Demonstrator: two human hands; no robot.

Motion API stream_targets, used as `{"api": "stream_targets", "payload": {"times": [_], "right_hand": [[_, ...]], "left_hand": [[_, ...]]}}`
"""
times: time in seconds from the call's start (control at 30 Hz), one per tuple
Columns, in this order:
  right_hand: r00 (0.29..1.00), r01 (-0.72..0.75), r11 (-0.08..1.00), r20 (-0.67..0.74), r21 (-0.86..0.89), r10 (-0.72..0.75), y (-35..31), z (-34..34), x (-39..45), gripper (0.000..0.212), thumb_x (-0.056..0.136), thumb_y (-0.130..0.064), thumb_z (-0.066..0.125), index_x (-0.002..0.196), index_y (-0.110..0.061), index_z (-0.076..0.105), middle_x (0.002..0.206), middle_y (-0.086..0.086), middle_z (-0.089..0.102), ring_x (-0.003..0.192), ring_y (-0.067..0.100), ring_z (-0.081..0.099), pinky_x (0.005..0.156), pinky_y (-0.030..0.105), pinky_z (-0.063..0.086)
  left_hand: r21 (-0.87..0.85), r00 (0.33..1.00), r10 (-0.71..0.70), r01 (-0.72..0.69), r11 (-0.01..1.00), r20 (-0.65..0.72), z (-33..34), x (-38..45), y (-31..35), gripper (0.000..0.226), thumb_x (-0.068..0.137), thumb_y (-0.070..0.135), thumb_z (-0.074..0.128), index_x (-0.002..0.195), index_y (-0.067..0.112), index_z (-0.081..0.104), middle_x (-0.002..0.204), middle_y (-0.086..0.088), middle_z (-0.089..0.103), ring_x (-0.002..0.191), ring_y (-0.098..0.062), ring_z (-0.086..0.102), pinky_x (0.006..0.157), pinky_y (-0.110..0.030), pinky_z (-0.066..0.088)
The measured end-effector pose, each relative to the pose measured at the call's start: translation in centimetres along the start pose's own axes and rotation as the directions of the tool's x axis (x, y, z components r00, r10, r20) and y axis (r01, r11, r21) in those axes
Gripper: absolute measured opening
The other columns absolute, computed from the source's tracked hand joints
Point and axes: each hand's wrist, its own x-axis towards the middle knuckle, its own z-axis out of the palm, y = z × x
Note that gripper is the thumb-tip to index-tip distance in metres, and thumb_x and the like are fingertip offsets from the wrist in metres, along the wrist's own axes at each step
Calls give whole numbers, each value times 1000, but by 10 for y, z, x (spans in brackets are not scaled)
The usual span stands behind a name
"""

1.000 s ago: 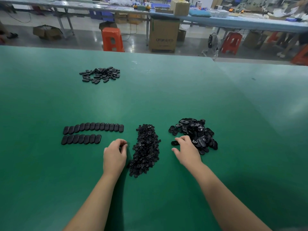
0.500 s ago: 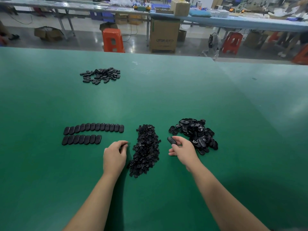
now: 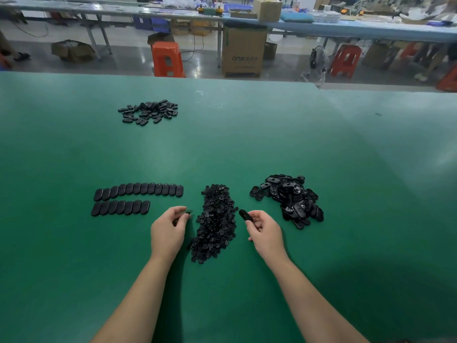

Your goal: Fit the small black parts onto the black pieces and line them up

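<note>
Green worktop [image 3: 247,144] carries everything here. L hand [image 3: 167,231] sits just left of the heap of small black parts [image 3: 215,224], fingers curled & pinching one small black part [image 3: 188,214] at the tips, held close above the surface. R hand [image 3: 265,232] is on the other side of that heap, fingers curled round an oval black piece [image 3: 244,215] whose end sticks out toward the heap; the piece is lifted off the surface, w/ its far tip near the heap's edge. Right of the R hand lies a loose pile of black pieces [image 3: 289,199], tumbled at all angles, some showing a hole or hollow underside. Left of the L hand are two tidy rows of pieces [image 3: 133,196] laid side by side, touching: longer row behind, shorter row in front, both starting at approx. the same left end. Further back on the left, well apart from the rest, is another small scatter of pieces [image 3: 148,112]. Beyond the worktop's far edge: an orange stool [image 3: 167,59], a cardboard box [image 3: 243,52] on the floor, a red stool [image 3: 345,60], & a long blue bench [image 3: 346,28] w/ clutter on top.
</note>
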Motion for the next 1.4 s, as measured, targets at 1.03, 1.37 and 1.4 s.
{"api": "stream_targets", "payload": {"times": [1.03,1.37,1.4], "right_hand": [[998,61,992,-2,112,-61,7,3,-2,17,97,-14,63,109,-25,68,90,-6,76,73,9,69,61,25,58],[996,90,994,13,63,-91,5,1,-3,29,96,-18,65,96,-46,63,86,-10,75,77,11,71,69,38,62],[996,90,994,13,61,-91,5,1,-3,26,96,-18,65,97,-44,64,86,-9,75,77,11,71,69,39,62]], "left_hand": [[94,958,165,-191,977,235,72,-32,84,9,90,16,69,96,20,73,85,12,72,80,-3,64,79,-23,52],[182,955,104,-159,970,279,78,-30,84,9,89,17,67,85,24,70,76,14,66,69,3,58,59,-11,38],[192,955,103,-161,968,280,79,-29,84,9,90,17,67,86,25,70,77,14,67,69,3,58,59,-14,40]]}}
